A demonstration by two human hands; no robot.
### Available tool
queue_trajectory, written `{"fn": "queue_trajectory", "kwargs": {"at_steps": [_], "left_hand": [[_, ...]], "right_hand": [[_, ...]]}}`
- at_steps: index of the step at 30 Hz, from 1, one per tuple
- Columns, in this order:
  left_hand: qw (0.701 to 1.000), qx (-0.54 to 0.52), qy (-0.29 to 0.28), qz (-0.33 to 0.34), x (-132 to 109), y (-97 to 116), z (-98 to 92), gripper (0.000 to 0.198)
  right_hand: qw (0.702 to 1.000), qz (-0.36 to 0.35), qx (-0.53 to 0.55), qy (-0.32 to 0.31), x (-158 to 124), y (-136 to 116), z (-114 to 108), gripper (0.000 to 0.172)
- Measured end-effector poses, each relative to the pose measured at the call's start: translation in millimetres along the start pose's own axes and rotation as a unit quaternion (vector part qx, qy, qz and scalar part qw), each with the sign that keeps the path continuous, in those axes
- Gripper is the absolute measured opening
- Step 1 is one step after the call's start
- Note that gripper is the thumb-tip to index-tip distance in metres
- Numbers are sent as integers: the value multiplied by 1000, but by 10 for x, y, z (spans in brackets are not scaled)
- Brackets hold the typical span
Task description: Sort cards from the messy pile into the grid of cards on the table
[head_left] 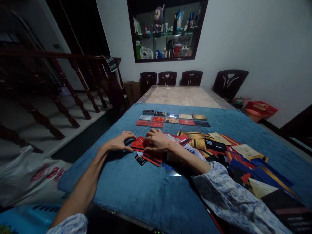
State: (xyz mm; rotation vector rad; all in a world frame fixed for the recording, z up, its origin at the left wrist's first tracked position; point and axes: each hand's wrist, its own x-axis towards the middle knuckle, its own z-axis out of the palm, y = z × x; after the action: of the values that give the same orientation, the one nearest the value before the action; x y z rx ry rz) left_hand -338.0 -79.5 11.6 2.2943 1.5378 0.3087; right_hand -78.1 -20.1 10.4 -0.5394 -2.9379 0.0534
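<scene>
My left hand [121, 141] curves around the left end of a red card [138, 143] with a dark stripe, thumb at its lower corner and forefinger at its upper edge. Over the same card's right side, the fingers of my right hand [156, 141] are curled down, and their tips are partly hidden. Beneath the hands lie another red striped card [153, 158] and a black card [140, 160] with pale print, overlapping. Just right of my right wrist, a large loose heap of cards [198, 144] in gold, red, black and blue spreads out, partly covered by my forearm.
Beyond my hands, several cards [172, 120] lie in neat rows on the blue cloth [117, 175]. Dark chairs [167, 79] stand at the table's far end. A wooden railing [80, 87] runs along the left, with a white plastic bag [31, 178] below it.
</scene>
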Motion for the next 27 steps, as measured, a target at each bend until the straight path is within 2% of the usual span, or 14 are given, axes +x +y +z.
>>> {"fn": "queue_trajectory", "kwargs": {"at_steps": [8,16,27], "left_hand": [[1000,6,-18,-2,37,-3,36,56],[1000,-6,7,26,82,37,67,51],[997,-62,33,7,98,48,33,40]], "right_hand": [[999,8,-25,-30,18,-68,48,55],[998,32,-34,-44,14,-91,5,45],[999,17,-27,11,-3,-30,-36,33]]}}
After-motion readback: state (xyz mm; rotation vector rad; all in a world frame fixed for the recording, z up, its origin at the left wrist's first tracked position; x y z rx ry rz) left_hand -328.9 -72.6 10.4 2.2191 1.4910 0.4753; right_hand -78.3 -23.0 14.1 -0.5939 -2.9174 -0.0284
